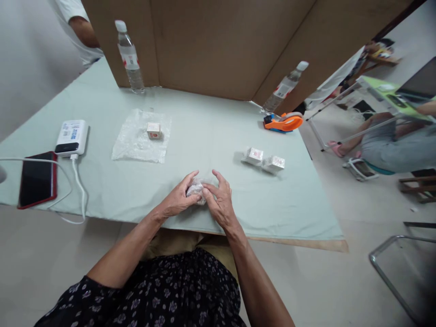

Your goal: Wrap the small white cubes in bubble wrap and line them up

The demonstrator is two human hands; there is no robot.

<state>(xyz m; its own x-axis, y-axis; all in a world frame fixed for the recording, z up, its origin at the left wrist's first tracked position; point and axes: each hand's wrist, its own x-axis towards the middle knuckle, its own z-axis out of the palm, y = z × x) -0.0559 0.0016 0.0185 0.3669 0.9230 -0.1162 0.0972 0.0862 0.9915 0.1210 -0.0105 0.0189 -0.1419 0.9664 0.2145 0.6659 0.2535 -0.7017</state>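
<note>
Near the front edge of the table, a small box in bubble wrap (195, 192) lies between my hands. My left hand (180, 195) grips its left side, thumb across the near face. My right hand (220, 197) is at its right side, thumb and forefinger closed on the clear wrap. Further back to the left, a small printed box (154, 131) sits on a flat sheet of bubble wrap (132, 141). Off to the right stand two wrapped small boxes, one box (255, 155) just left of the other box (275, 164).
An orange tape dispenser (284, 122) lies at the right edge. Water bottles (131, 63) (284, 88) stand before a cardboard panel (218, 50). At left are a white power bank (72, 137), a cable (80, 186) and a phone (38, 179). Other people sit beyond both sides.
</note>
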